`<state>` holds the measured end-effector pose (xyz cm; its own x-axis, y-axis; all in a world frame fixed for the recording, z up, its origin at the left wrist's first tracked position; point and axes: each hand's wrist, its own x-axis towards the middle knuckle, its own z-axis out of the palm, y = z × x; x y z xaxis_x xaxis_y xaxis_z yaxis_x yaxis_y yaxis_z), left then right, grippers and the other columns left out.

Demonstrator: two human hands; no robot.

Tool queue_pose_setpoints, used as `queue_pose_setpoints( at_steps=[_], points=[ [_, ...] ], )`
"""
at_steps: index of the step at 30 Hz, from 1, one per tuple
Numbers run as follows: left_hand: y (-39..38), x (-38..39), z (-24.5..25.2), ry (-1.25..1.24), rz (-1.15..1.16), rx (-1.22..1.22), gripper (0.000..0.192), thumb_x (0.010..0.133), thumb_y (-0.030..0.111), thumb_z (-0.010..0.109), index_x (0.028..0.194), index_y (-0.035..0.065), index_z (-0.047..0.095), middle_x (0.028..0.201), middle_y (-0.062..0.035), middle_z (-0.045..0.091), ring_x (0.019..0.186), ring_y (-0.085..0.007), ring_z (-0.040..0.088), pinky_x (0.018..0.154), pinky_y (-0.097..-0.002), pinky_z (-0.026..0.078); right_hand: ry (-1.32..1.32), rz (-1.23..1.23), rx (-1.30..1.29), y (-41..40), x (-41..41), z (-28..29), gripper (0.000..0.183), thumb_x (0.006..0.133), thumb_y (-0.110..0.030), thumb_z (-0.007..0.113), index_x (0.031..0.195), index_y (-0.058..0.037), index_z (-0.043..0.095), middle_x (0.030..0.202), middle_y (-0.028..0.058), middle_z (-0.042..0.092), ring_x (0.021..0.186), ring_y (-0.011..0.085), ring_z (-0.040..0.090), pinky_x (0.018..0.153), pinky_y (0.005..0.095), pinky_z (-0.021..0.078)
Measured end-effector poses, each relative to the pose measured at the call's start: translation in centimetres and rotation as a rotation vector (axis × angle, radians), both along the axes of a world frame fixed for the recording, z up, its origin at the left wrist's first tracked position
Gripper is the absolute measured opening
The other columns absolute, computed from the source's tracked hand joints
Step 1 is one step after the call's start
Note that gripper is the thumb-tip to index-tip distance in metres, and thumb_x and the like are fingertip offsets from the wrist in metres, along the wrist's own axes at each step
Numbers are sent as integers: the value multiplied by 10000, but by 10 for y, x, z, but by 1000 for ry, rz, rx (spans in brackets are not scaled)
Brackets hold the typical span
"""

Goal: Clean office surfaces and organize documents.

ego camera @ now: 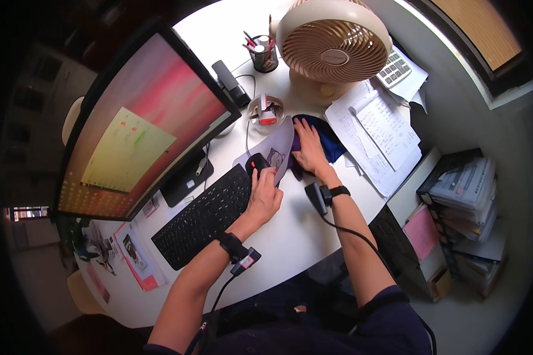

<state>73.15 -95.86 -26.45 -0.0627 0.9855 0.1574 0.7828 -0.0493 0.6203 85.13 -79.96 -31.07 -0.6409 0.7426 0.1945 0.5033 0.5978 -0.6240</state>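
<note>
My left hand [265, 194] grips the near edge of a pale mouse pad [266, 144] that has a cartoon animal printed on it. The pad's right side is tilted up off the white desk. On the pad sits a black computer mouse [256, 163], right by my left fingers and thumb. My right hand [310, 148] lies with fingers stretched over a blue and purple cloth [320, 133], pressing it to the desk beside the raised pad edge. Part of the cloth is hidden under the hand and behind the pad.
A black keyboard [204, 215] lies left of my left hand, before a lit monitor [142, 128]. Beyond the pad stand a clear tub [265, 122], a mesh pen cup [265, 60] and a fan [335, 49]. Papers with a pen [377, 137] lie right of the cloth. Cables trail from both wrists.
</note>
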Motion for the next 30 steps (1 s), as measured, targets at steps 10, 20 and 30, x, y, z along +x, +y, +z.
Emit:
queue_pose_setpoints(
  at_steps=[10, 20, 30],
  points=[
    [0, 7, -19, 73, -83, -108, 404, 766, 128, 584, 1098, -60, 450, 1170, -216, 423, 1179, -371, 402, 1035, -623, 169, -97, 104, -162, -174, 100, 27, 555, 662, -136, 689, 1172, -17, 504, 1399, 158, 368, 1330, 337, 290, 1099, 476, 182],
    [-63, -89, 19, 353, 133, -654, 1440, 398, 536, 830, 1419, -54, 4, 1415, -399, 38, 1345, -512, 10, 1032, -659, 29, -135, 22, -125, -228, 112, 24, 545, 610, -98, 700, 1123, -59, 520, 1351, 147, 436, 1276, 343, 357, 1054, 489, 218],
    [-81, -95, 10, 360, 56, -556, 1432, 371, 447, 856, 1424, -40, 17, 1383, -414, 97, 1318, -533, 77, 1027, -674, 22, 206, -164, -530, -223, 94, 47, 478, 615, -7, 629, 1082, -49, 539, 1135, 118, 577, 1061, 276, 542, 956, 354, 391]
  ],
)
